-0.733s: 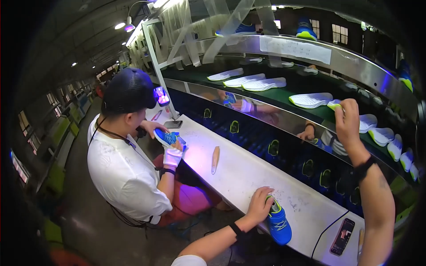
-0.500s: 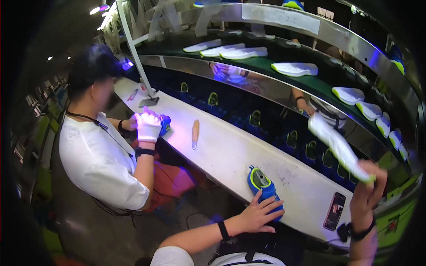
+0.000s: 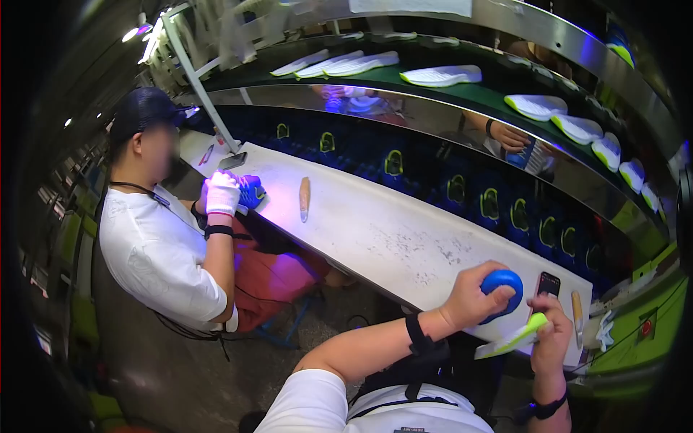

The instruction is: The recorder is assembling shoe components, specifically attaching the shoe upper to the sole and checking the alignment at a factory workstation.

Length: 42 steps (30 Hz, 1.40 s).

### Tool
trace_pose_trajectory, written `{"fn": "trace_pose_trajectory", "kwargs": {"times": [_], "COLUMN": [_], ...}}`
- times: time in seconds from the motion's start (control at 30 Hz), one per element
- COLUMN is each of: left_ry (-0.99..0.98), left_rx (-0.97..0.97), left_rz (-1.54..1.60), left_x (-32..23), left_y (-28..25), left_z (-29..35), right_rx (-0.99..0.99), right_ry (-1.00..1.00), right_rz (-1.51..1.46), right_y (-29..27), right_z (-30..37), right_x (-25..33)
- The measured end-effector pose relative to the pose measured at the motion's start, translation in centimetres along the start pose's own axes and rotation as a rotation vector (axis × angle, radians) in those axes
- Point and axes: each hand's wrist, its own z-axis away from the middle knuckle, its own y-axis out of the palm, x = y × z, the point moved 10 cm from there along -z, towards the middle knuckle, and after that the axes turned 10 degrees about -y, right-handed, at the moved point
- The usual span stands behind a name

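My left hand (image 3: 469, 297) is closed around a blue shoe (image 3: 505, 280), held up over the bench with one rounded end towards me. Most of the shoe is hidden behind that end and my fingers. Just to its right, my right hand (image 3: 552, 333) grips a white shoe sole (image 3: 505, 342) with a lime-green edge. The sole slants down to the left, its free end below the shoe. A small gap shows between shoe and sole.
A long white bench (image 3: 361, 209) carries a wooden-handled tool (image 3: 304, 198) and a phone (image 3: 548, 283). Behind it, several shoes (image 3: 393, 163) stand in a dark lower row; soles (image 3: 440, 75) lie on the green belt (image 3: 498, 81) above. A co-worker (image 3: 155, 242) sits at left, handling another blue shoe (image 3: 250, 191).
My left hand has lifted the blue shoe off the bench and moved right. My right hand has brought the sole down from near the belt to beside the shoe.
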Motion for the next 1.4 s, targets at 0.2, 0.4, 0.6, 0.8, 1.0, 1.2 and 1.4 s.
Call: {"fn": "trace_pose_trajectory", "kwargs": {"times": [0.2,0.4,0.6,0.8,1.0,1.2,1.4], "left_ry": [0.329,0.266,0.197,0.171,0.207,0.262,0.39], "left_rx": [-0.021,0.092,0.061,0.131,0.149,0.183,0.241], "left_rz": [-0.657,-0.632,-0.542,-0.56,-0.605,-0.677,-0.686], "left_x": [-3.5,-4.6,-4.5,-3.8,-4.0,-3.8,-3.8], "left_y": [4.3,3.7,2.5,2.1,2.0,2.8,4.7], "left_z": [2.5,6.8,7.7,9.5,10.3,9.8,8.3], "right_rx": [0.043,0.118,0.122,0.165,0.198,0.16,0.468], "right_ry": [0.091,-0.044,0.073,0.024,-0.064,-0.074,-0.098], "right_rz": [0.033,0.019,-0.048,0.014,0.028,-0.021,0.496], "right_y": [-0.1,1.9,2.5,3.0,3.6,2.8,2.3], "right_z": [1.0,0.7,2.4,4.2,4.2,4.5,3.2], "right_x": [-0.4,0.5,1.2,2.8,3.3,2.6,3.1]}}
